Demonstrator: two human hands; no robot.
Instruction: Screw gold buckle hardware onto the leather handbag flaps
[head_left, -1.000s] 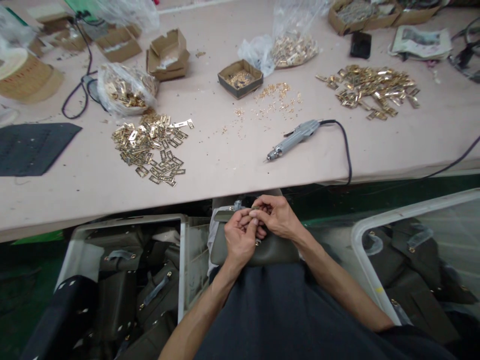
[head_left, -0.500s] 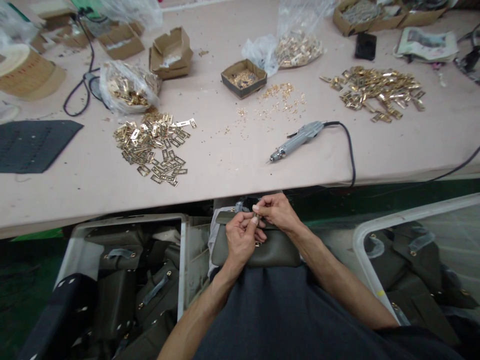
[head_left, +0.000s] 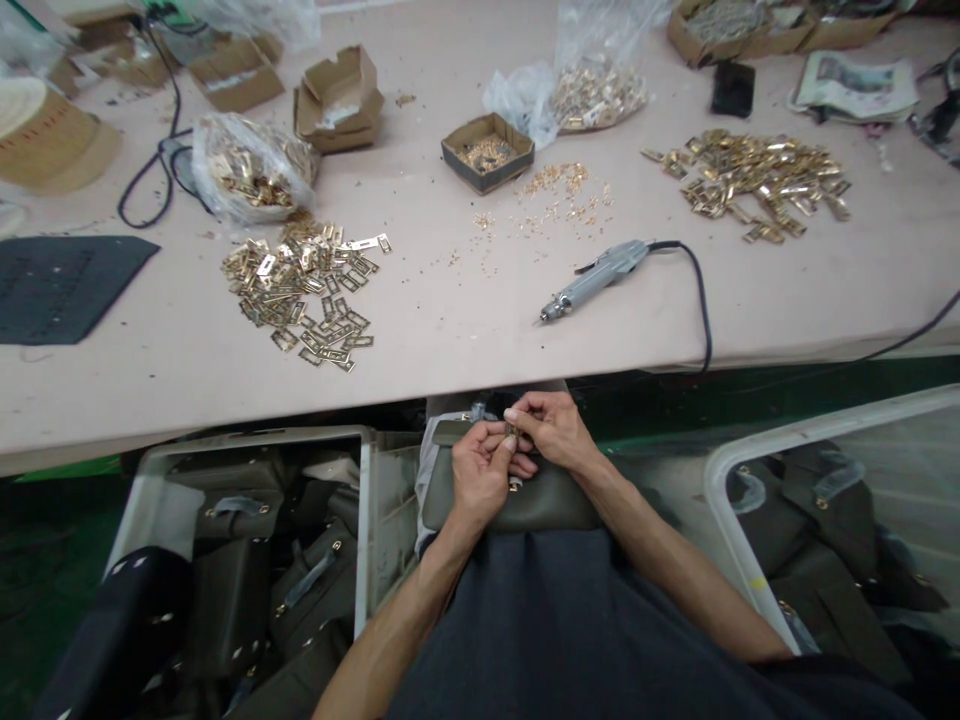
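An olive-green bag (head_left: 551, 500) lies on my lap with a small gold fitting (head_left: 514, 486) on its front. Above it, my left hand (head_left: 484, 468) is closed, thumb and fingers pinching a small metal plate (head_left: 511, 430). My right hand (head_left: 551, 425) pinches the same piece from the right, its fingertips touching those of the left. The fingers cover most of the plate, so its exact shape is hidden. On the table ahead lies a grey electric screwdriver (head_left: 592, 283), apart from both hands.
Gold frame plates (head_left: 307, 290) are heaped at left, gold clasp pieces (head_left: 757, 180) at right. Tiny screws (head_left: 559, 185) lie scattered beside a small cardboard box (head_left: 487, 155). Crates of olive bags stand either side, the left crate (head_left: 367, 530) and the right crate (head_left: 731, 500).
Both hands stay almost in place, still pinching the small plate over the bag. The view has shifted slightly; nothing has been put down or picked up.
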